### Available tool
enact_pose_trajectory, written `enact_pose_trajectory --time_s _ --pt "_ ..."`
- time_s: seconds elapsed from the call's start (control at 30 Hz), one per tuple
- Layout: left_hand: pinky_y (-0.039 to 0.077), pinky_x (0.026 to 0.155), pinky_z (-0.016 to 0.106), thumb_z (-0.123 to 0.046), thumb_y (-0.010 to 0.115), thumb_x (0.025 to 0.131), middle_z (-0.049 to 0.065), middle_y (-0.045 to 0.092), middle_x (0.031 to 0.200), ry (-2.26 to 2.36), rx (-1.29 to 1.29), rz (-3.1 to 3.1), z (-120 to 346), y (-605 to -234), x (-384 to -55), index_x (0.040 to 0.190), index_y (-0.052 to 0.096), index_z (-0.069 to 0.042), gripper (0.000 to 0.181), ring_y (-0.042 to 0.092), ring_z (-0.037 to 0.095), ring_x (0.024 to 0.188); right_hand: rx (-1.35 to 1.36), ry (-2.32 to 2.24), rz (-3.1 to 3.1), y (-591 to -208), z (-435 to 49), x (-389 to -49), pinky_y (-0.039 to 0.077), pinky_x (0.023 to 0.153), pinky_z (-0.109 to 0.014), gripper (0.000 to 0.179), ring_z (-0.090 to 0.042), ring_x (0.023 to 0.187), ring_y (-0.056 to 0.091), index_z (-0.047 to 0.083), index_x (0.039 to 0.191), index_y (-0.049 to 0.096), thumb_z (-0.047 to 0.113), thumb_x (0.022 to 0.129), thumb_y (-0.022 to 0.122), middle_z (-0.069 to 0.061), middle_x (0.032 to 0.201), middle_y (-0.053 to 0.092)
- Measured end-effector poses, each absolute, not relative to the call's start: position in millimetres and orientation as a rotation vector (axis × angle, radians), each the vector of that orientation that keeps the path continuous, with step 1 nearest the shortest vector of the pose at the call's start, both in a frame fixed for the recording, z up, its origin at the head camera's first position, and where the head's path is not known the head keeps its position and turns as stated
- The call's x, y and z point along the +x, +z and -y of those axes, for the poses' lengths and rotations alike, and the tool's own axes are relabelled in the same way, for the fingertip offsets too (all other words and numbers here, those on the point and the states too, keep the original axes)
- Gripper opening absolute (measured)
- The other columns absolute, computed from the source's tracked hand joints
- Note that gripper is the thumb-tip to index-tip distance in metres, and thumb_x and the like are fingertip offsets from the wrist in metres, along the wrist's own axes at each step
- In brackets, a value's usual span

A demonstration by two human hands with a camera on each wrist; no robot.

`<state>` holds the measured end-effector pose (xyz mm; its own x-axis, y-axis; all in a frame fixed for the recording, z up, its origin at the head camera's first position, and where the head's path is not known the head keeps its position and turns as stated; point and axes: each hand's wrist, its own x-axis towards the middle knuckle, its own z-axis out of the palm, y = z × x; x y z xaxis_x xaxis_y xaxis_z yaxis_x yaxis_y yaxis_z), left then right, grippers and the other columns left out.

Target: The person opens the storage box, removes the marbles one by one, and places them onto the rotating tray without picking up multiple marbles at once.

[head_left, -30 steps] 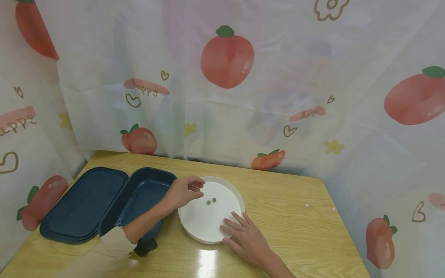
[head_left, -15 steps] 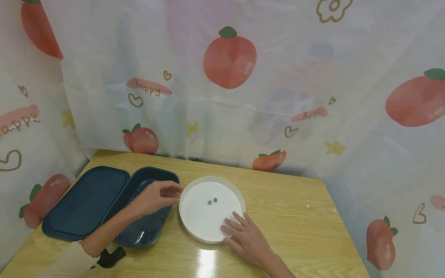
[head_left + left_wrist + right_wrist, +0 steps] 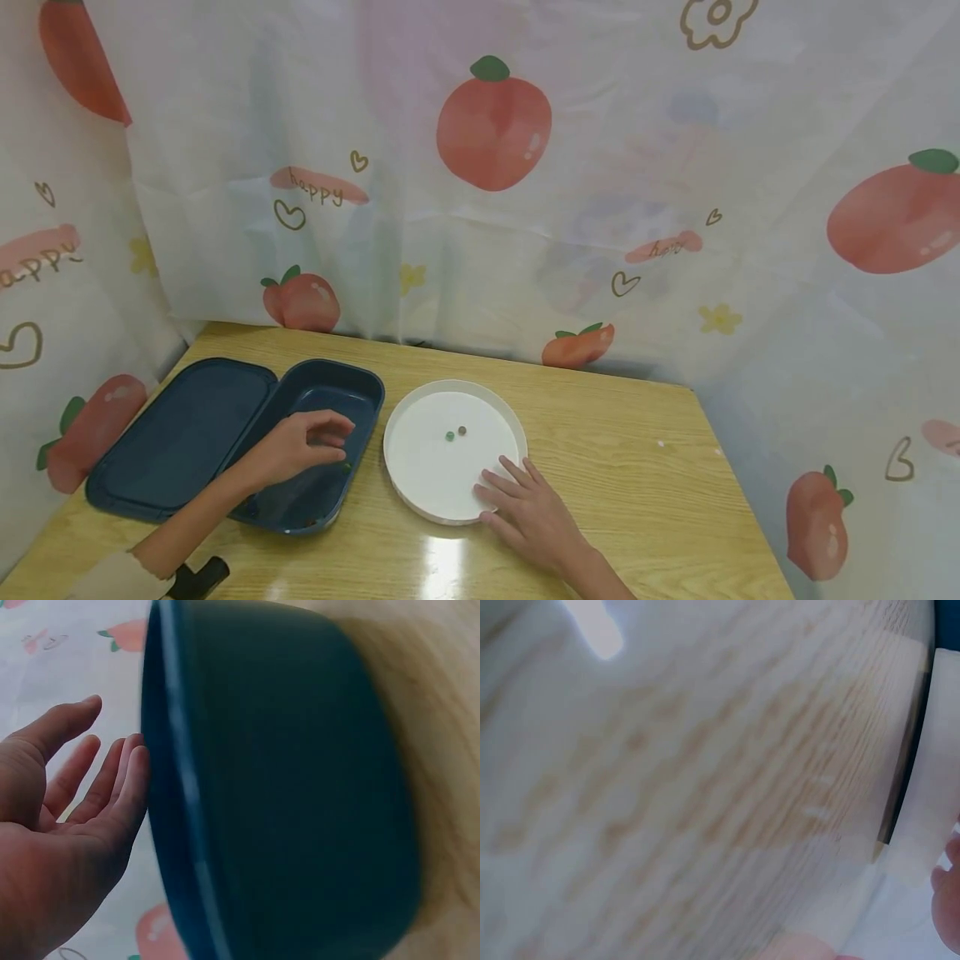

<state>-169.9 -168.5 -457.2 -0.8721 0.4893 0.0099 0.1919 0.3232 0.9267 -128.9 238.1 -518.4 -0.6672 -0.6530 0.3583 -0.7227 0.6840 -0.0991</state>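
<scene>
My left hand (image 3: 296, 446) hovers over the dark blue box (image 3: 372, 392), fingers loosely bent and thumb apart. In the left wrist view, nothing shows between the fingers (image 3: 124, 780) beside the box's side wall (image 3: 300, 780). A round white tray (image 3: 427, 492) with a low rim stands right of the box. On it, close together, lie a small green bead (image 3: 450, 436) and a brownish one (image 3: 462, 431). My right hand (image 3: 532, 517) rests spread over the tray's near right rim. Inside the box a small green bit (image 3: 347, 467) shows; the left hand hides part of its floor.
A flat dark blue lid (image 3: 183, 442) lies left of the box, against its side. All of this stands on a wood-grain table (image 3: 615, 467). Behind and at both sides hangs a peach-printed curtain (image 3: 480, 250). A black device (image 3: 198, 579) sits at the left wrist.
My left hand has moved left, from above the tray to above the box. The right hand has stayed at the tray's rim, and the two beads lie where they were.
</scene>
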Motion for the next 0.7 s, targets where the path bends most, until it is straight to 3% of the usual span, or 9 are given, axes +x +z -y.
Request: enact_pose_trajectory --time_s 0.7 --pt "0.055 0.075 0.030 -0.008 0.075 0.088 0.015 0.067 0.112 1.390 0.645 -2.427 162.8 -491.2 -177.5 0.116 0.068 0.001 0.030 0.068 0.025 0.093 1.102 0.330 2.573 -522.0 -239.2 -130.4 0.034 0.108 -0.057 0.036 -0.029 0.133 0.050 0.022 0.127 0.070 0.043 0.100 0.057 0.003 0.133 0.064"
